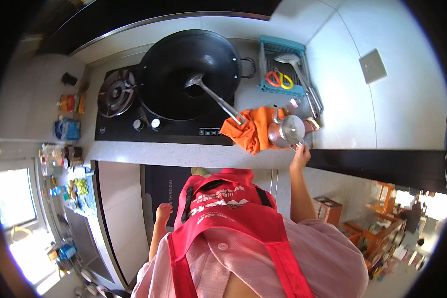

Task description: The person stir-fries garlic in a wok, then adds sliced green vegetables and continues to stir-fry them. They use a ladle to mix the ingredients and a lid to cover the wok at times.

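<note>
My right hand [301,155] grips the handle of a small lidded metal pot [283,132] with a thin curved spout. The pot sits at the counter's front right, against a crumpled orange cloth [256,128]. Left of it, a large black wok [171,56] stands over the hob. A long-handled metal cooking utensil [219,97] rests in the wok, its handle end over the cloth; whether its head is a ladle or a turner is unclear. My left hand [164,212] hangs low beside my red apron [223,203], away from the counter, with nothing visible in it.
A teal rack [265,67] holds scissors [279,80] and a skimmer [288,59] at the back right. A bare burner [116,93] lies left of the wok. A range hood [164,15] overhangs the back. Bottles and jars [61,154] line the left side.
</note>
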`<act>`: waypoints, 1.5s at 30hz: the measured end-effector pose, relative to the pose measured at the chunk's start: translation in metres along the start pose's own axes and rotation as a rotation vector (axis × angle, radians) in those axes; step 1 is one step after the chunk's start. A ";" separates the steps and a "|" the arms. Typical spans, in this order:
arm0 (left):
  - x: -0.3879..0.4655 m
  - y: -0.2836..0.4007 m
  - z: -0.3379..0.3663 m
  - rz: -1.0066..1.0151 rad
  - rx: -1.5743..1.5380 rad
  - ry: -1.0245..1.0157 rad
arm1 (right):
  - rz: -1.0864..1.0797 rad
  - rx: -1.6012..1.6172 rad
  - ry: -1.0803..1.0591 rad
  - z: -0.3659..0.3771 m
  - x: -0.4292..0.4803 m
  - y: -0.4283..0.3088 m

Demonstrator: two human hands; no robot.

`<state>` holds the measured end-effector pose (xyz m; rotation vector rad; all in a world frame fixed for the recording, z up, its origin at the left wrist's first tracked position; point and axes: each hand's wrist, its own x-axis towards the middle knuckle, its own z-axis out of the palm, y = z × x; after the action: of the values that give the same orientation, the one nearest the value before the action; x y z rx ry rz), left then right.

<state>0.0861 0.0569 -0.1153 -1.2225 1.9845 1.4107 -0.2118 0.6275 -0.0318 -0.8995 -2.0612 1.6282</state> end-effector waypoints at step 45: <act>-0.039 -0.046 0.015 -0.029 -0.327 0.130 | -0.905 -0.548 -0.830 0.048 0.027 -0.188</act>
<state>0.1426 0.0818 -0.1176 -1.5100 1.8582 1.7311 -0.3101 0.5863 0.1328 0.7203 -2.8528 0.9678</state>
